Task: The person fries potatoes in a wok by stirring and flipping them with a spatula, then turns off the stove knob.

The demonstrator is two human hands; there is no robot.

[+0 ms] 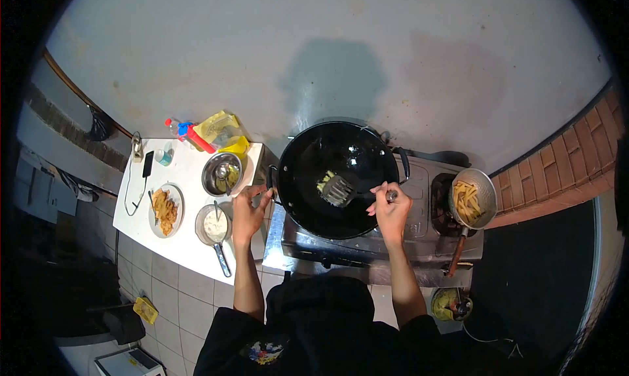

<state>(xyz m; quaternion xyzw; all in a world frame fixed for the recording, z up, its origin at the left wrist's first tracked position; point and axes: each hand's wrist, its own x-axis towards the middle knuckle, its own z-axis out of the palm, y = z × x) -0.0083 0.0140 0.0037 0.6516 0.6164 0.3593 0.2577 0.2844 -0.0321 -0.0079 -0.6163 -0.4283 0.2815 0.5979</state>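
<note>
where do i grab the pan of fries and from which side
Probably the brown handle, from the near side, with your right hand once it sets aside the spatula: the handle points from the pan toward you, clear of the fries.

No lettering, brand, number or sign can be read anywhere. A multicoloured emblem [265, 352] stands on the black garment [318, 330], at its left side, its design too small to make out. On the white desk [178, 250], the yellow packet [213, 127] and the red-capped bottle [172, 125] are too blurred for any print to be told. The phone [148, 165] shows a dark screen without legible characters.
</note>
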